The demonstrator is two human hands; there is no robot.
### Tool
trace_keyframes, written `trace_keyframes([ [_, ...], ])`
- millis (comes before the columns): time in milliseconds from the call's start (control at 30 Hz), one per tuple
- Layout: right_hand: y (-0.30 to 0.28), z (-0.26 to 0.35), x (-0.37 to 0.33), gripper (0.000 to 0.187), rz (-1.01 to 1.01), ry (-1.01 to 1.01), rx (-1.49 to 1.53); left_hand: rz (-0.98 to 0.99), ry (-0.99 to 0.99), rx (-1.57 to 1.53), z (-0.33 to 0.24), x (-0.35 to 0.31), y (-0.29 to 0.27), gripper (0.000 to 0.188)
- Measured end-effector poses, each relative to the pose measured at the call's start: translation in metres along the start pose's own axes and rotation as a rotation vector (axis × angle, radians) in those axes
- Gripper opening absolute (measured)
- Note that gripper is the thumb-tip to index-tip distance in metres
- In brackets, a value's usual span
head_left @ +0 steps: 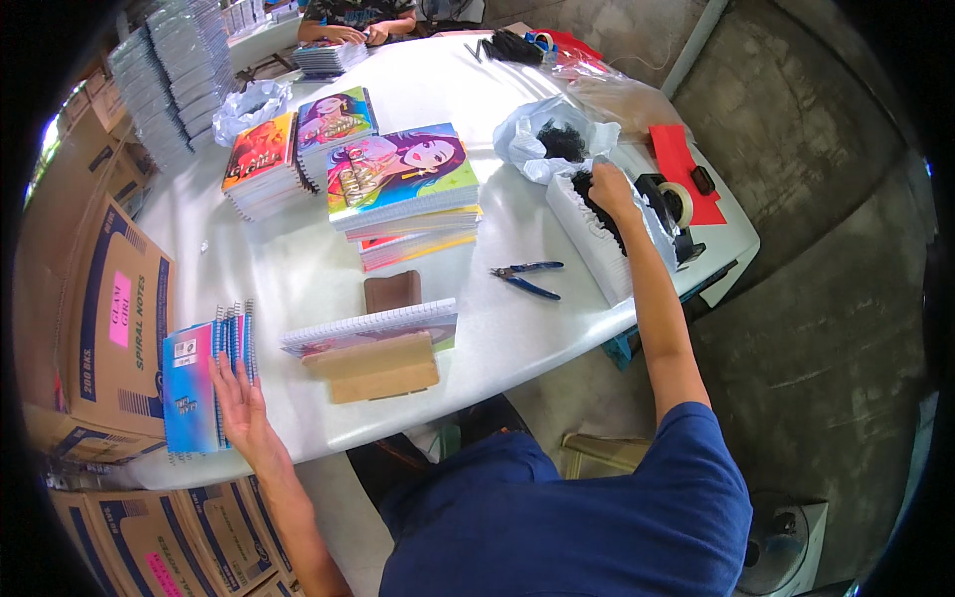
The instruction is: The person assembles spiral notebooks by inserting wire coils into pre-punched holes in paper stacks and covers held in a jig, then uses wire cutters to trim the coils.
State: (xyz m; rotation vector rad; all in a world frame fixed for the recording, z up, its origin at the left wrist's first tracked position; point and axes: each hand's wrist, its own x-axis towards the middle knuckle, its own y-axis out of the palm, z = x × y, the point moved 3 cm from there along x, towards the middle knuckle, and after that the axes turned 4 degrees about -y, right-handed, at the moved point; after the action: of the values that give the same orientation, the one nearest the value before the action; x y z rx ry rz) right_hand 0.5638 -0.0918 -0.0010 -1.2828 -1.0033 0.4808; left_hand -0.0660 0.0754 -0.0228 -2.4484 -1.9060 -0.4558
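My left hand (pixel 239 403) lies with its fingers stretched out against a stack of blue spiral notebooks (pixel 189 373) at the table's left edge. Far to the right, my right hand (pixel 610 189) reaches into a long white box (pixel 587 244) of thin black pieces (pixel 600 214). Its fingers are curled together at the tips, and what they hold is hidden. Between the hands, an open spiral notebook (pixel 383 323) leans in a cardboard stand (pixel 373 373), with a brown block (pixel 392 291) behind it. Blue-handled pliers (pixel 527 277) rest left of the white box.
Stacks of illustrated notebooks (pixel 403 174) stand mid-table. A white plastic bag (pixel 522 134) holding black pieces, a tape dispenser (pixel 676 209) and a red sheet (pixel 676 159) lie at right. Cardboard boxes (pixel 119 318) flank the left. Another person's hands (pixel 358 35) are at the far end.
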Motion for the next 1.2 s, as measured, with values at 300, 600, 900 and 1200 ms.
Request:
trace_keyframes([
  [300, -0.108, 0.107, -0.035, 0.022, -0.191, -0.309, 0.343, 0.337, 0.547, 0.687, -0.065, 0.000, 0.122, 0.076],
  [600, -0.119, 0.236, -0.138, 0.018, -0.005, -0.369, 1.052, 0.727, 0.638, 1.239, -0.043, -0.004, 0.202, 0.070],
  [900, -0.100, 0.240, -0.138, 0.019, 0.196, -0.309, 1.348, 0.772, 0.517, 1.127, -0.037, -0.002, 0.200, 0.049],
  [1200, -0.122, 0.245, -0.135, 0.018, 0.404, -0.360, 1.054, 0.758, 0.515, 1.152, -0.037, -0.006, 0.198, 0.049],
])
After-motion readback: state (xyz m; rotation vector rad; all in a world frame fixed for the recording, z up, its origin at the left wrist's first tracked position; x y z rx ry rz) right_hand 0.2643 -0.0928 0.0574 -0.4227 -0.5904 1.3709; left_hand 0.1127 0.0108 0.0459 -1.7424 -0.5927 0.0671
